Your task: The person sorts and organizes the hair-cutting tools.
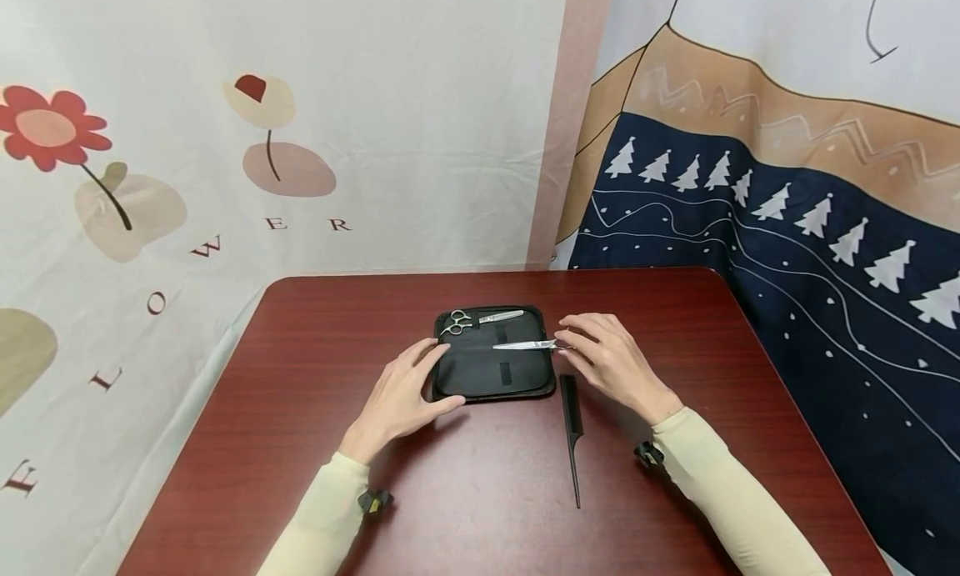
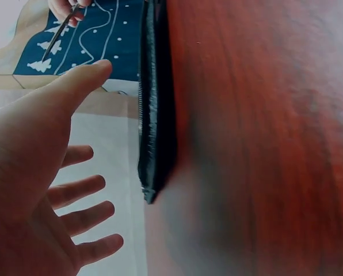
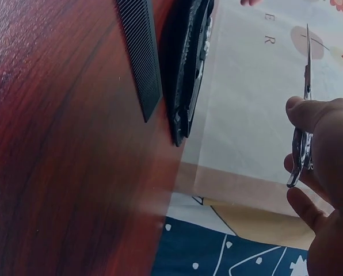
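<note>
While the left hand (image 1: pixel 401 397) rests with relaxed fingers on the left edge of a black case (image 1: pixel 495 374) near the surface's (image 1: pixel 315 443) far edge, the right hand (image 1: pixel 611 362) pinches scissors (image 1: pixel 525 345) over it. A second pair (image 1: pixel 480 318) lies in the case; a comb (image 1: pixel 572 430) lies just right.

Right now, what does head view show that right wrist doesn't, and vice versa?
Head only: the left hand resting open on the left edge of the black case, a second pair of scissors lying on the case's far edge, and the comb's thin tail.

Right wrist only: a close side view of the fingers pinching the scissor handles, and the case edge-on.

Both: the right hand holding scissors, the black comb, the case, and the red-brown table.
</note>
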Motion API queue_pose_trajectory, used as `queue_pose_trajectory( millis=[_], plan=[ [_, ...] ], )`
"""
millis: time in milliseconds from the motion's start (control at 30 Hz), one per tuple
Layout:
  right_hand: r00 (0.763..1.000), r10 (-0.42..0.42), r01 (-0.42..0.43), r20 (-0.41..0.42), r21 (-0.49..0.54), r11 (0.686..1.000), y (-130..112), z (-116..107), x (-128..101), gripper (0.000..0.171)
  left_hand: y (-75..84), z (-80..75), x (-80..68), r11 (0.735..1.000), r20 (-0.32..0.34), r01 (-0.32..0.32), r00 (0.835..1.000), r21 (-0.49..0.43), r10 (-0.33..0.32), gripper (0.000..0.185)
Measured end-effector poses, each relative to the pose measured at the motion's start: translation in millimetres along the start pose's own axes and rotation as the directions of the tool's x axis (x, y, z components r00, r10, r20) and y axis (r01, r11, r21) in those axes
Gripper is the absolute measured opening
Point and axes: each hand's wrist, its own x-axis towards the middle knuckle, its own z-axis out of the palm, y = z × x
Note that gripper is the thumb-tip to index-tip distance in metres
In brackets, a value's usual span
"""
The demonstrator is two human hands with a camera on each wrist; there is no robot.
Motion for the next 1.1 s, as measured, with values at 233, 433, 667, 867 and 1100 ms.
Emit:
queue_pose_trajectory(
  millis=[233, 433, 667, 867, 1100],
  plan=[
    [1.000, 0.004, -0.004, -0.012, -0.015, 1.000, 3.3, 1.7, -0.6, 0.038, -8.2, 6.7, -4.4, 0.999, 0.015, 0.033, 0.999, -0.011, -0.033, 0.088],
    [1.000, 0.023, -0.023, 0.001, -0.027, 0.999, 7.0, 1.9, -1.7, 0.036, -12.6, 11.3, -7.3, 0.997, 0.051, 0.075, 0.996, -0.024, -0.074, 0.085],
    [0.999, 0.046, -0.045, 0.028, -0.035, 0.998, 11.8, 2.4, -1.4, 0.035, -13.7, 15.6, -9.1, 0.998, 0.050, 0.061, 0.997, -0.002, -0.060, 0.077],
    [0.990, 0.108, -0.103, 0.086, -0.052, 0.993, 14.7, 2.2, -2.1, 0.033, -14.1, 17.5, -7.7, 0.999, 0.051, 0.038, 0.998, 0.024, -0.040, 0.074],
    [0.982, 0.146, -0.139, 0.119, -0.062, 0.988, 21.3, 6.1, -4.5, 0.030, -14.6, 18.7, -6.5, 0.999, 0.062, 0.039, 0.997, 0.026, -0.040, 0.071]
  ],
)
